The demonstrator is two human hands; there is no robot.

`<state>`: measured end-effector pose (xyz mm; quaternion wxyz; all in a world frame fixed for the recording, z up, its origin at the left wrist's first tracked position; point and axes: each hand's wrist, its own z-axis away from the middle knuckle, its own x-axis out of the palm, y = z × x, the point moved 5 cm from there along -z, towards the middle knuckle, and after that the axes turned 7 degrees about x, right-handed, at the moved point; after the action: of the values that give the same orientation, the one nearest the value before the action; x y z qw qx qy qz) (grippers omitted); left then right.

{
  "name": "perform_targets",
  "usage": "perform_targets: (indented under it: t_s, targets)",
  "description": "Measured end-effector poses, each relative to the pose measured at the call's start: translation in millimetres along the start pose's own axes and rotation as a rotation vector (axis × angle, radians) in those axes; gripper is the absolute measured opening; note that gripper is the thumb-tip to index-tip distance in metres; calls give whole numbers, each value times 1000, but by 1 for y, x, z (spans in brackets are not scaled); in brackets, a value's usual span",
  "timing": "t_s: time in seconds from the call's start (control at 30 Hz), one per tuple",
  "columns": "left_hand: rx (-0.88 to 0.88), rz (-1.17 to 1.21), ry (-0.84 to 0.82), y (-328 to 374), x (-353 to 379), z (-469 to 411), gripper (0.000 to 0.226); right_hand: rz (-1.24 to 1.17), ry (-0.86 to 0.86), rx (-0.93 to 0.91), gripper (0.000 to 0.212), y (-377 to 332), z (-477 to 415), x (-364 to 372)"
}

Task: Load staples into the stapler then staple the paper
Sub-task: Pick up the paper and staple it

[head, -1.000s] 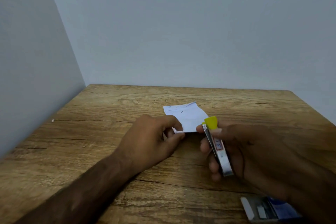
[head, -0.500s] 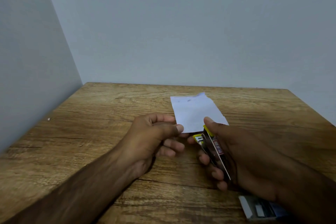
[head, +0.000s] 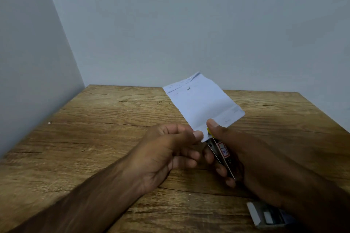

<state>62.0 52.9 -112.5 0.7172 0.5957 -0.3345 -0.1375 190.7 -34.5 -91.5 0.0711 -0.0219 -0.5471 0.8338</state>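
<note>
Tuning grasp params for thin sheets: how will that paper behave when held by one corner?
The paper is probably light and fairly floppy: the left hand pinches only its near corner, yet it stands up off the table. Its crease lines likely stiffen it a little. It would likely crumple under a firm squeeze.

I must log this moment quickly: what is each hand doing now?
Left hand: closed, pinching the white paper sheet at its lower corner.
Right hand: closed around the small metal stapler with yellow tip.
</note>
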Motion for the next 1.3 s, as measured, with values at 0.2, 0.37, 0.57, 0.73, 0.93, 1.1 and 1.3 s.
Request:
perform_targets:
  t_s: [0.2,0.37,0.57,0.73,0.93,1.1,1.3]
  targets:
    - [72,-5,-19,0,0,-2,35,-31,26,-77,35,-4,0,4]
    - [111,-9,-10,1,-3,-3,34,-95,35,-59,35,-5,0,0]
    - [158,-1,-73,0,0,-5,24,-147,27,-108,34,-5,-2,0]
    - [150,10,-323,-1,22,0,47,-137,10,-132,50,-5,-3,0]
    - [235,2,-294,-9,26,2,33,-131,48,-138,38,1,-6,0]
    - [236,40,-258,-10,25,2,25,-118,100,-166,41,1,-6,1]
    - [264,27,-201,-10,24,2,23,-116,115,-183,45,-1,-5,2]
